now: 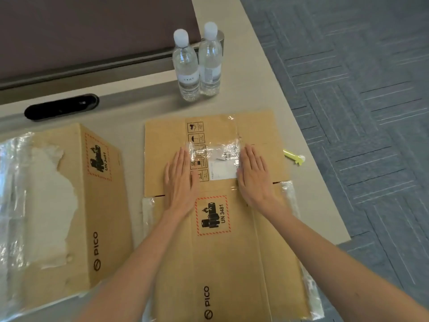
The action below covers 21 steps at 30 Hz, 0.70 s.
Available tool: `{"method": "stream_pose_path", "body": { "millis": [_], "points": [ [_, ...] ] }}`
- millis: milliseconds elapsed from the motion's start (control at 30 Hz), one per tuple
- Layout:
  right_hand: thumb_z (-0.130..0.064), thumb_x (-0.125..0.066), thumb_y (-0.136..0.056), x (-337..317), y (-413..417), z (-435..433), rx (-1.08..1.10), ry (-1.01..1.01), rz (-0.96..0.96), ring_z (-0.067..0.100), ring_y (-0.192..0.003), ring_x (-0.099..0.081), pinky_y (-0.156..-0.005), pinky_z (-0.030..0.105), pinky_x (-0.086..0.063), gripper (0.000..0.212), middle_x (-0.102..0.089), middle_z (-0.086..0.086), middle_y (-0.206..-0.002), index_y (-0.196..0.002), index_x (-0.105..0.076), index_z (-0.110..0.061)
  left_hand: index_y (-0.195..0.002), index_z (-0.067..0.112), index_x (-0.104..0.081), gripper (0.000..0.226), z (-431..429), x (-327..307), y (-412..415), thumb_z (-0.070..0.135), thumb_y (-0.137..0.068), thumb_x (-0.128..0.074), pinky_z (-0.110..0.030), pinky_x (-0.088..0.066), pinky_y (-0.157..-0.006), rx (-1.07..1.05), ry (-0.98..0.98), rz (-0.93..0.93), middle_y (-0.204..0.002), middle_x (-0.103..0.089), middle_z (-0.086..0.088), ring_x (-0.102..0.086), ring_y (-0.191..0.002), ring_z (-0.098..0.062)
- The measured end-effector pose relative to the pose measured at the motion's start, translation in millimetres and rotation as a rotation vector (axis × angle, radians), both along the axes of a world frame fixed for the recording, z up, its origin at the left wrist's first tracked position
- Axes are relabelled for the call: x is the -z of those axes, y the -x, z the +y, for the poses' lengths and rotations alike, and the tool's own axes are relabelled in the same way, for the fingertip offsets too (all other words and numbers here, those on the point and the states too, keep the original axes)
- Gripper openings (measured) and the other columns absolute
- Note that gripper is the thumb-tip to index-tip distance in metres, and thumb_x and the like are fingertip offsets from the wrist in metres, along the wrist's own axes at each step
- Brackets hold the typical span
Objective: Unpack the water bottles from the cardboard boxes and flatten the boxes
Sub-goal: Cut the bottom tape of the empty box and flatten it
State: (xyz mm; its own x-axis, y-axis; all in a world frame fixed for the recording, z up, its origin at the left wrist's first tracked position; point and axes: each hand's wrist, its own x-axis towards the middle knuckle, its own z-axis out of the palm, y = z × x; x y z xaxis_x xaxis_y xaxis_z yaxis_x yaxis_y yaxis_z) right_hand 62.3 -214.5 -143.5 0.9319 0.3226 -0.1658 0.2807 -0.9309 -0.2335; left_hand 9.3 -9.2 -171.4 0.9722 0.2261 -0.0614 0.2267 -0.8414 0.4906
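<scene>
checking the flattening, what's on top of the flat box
Both palms lie flat on the flat box: left hand, right hand, either side of a taped label. Anything under the box is hidden.

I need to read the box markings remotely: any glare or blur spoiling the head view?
Head view: glare glints off the crinkled clear tape on the flattened brown cardboard box, between the left hand and right hand; the white paper label has small print too soft to read; the large UN 3481 marking is legible.

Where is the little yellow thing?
In the head view, the little yellow thing lies near the right edge of the table, just right of the flattened box and the right hand.
</scene>
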Motion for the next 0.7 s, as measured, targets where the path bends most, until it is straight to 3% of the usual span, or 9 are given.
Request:
{"method": "stream_pose_path", "body": {
  "millis": [100,267,433,700],
  "points": [
    [-0.031,-0.016,-0.104,2.4,35.1,-24.9,0.049,-0.060,-0.021,0.016,-0.151,-0.001,-0.123,0.036,-0.004,0.055,-0.005,0.003,-0.164,-0.156,-0.011,-0.011,-0.157,0.020,-0.006,0.058,-2.5,5.7,39.3,0.031,-0.104,-0.026,-0.045,-0.008,-0.124,-0.001,-0.017,-0.039,-0.165,-0.001,0.006,0.001,-0.151,-0.006],
    [-0.032,-0.015,-0.103,15.9,76.9,-54.6,0.111,-0.034,-0.076,0.014,-0.151,-0.001,-0.123,0.036,-0.004,0.057,-0.009,0.003,-0.164,-0.155,-0.013,-0.010,-0.157,0.016,-0.012,0.056,5.2,11.9,86.7,0.037,-0.105,-0.017,-0.045,-0.010,-0.123,-0.020,-0.099,-0.004,-0.165,-0.005,0.003,0.001,-0.151,-0.008],
    [-0.033,-0.016,-0.104,21.8,92.1,-53.8,0.098,0.003,-0.061,0.015,-0.150,0.009,-0.123,0.040,-0.002,0.058,0.004,0.003,-0.164,-0.156,-0.002,-0.010,-0.157,0.012,-0.015,0.057,6.1,15.2,104.2,0.033,-0.103,-0.015,-0.043,-0.011,-0.123,0.022,-0.278,0.041,-0.165,-0.007,-0.001,-0.001,-0.152,-0.013],
    [-0.036,-0.022,-0.102,27.9,94.9,-51.0,0.120,0.007,-0.087,0.014,-0.150,0.009,-0.123,0.041,-0.005,0.062,0.004,0.002,-0.164,-0.156,-0.004,-0.012,-0.156,0.016,-0.017,0.056,4.0,14.1,102.7,0.031,-0.103,-0.023,-0.043,-0.011,-0.123,-0.004,-0.283,0.023,-0.165,-0.010,0.001,-0.003,-0.152,-0.012]
  ]
}}
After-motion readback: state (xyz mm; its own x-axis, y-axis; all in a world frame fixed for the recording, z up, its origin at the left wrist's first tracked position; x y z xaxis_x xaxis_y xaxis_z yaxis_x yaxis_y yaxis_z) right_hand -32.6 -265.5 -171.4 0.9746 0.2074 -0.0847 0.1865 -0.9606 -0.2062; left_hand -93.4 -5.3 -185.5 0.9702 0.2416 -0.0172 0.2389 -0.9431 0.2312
